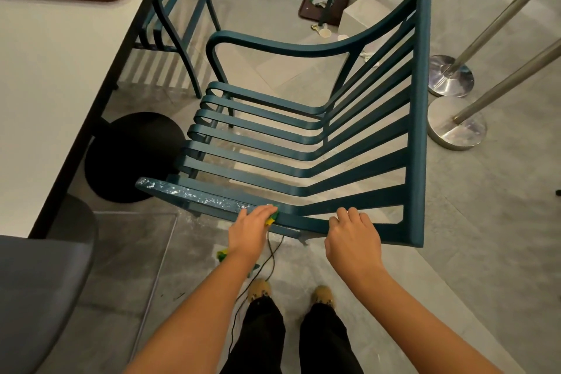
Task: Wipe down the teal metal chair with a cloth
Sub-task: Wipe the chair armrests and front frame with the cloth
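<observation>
While standing on grey floor tiles (394,297): tan shoes (259,290), black trousers (264,331), thin black cable (272,255) hanging just below left fingers.

Left hand (249,232) on green-and-yellow cloth (273,215), fingers near-flat and together, pressing it onto near armrest (170,188) of teal metal slatted chair (273,146). Cloth tail poking out under wrist. White speckled residue (212,200) on rail, left of those fingertips.

Right hand (353,237) on same rail, right of cloth and apart from it, fingers curled over top edge, gripping.

Chair seat straight beyond both sets of fingers, upright, backrest off to right of right fingers.

Left of left fingers: white tabletop (45,85), black round base (133,155). Far beyond: second teal chair (182,24), brown tray (309,3) on floor. Well right of right fingers: two steel stanchion bases (450,76).
</observation>
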A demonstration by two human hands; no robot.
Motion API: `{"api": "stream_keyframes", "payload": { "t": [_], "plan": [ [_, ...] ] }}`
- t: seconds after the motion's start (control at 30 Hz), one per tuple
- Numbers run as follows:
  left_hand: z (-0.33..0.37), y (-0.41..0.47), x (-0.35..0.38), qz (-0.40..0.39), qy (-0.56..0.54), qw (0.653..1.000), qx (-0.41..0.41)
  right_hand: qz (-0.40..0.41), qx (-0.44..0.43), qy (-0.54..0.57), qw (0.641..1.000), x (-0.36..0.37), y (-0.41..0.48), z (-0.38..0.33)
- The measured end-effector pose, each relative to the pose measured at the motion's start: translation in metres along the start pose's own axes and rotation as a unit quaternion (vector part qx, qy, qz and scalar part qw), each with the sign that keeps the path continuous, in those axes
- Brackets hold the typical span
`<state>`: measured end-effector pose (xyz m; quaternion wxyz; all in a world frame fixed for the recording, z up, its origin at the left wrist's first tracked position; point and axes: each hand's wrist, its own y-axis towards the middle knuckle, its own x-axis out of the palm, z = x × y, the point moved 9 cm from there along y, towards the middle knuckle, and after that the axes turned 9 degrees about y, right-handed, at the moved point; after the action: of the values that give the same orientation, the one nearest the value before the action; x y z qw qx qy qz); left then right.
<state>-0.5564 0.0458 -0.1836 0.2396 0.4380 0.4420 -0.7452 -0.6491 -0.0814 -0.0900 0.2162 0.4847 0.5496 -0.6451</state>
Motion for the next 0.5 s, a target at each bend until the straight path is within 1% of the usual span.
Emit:
{"api": "stream_keyframes", "payload": {
  "t": [0.1, 0.2, 0.33, 0.4, 0.47, 0.5],
  "plan": [
    [0.0, 0.0, -0.004, -0.004, 0.011, 1.0, 0.018, -0.002, 0.005, 0.003, 1.0, 0.0, 0.0, 0.0],
    [0.004, -0.007, -0.006, 0.017, -0.025, 0.999, 0.043, 0.0, 0.011, 0.006, 1.0, -0.001, 0.001, 0.001],
    [0.041, -0.021, -0.01, 0.037, -0.056, 0.99, 0.123, 0.002, 0.02, 0.009, 1.0, -0.001, 0.002, 0.001],
    [0.063, -0.027, -0.006, 0.018, -0.027, 0.989, 0.147, 0.003, 0.023, 0.008, 1.0, -0.001, 0.003, 0.001],
    [0.079, -0.031, -0.013, 0.054, -0.005, 0.984, 0.169, 0.002, 0.026, 0.004, 1.0, 0.0, 0.004, 0.001],
    [0.079, -0.031, -0.013, 0.062, 0.018, 0.984, 0.166, 0.002, 0.027, 0.003, 1.0, 0.001, 0.004, 0.001]
  ]
}}
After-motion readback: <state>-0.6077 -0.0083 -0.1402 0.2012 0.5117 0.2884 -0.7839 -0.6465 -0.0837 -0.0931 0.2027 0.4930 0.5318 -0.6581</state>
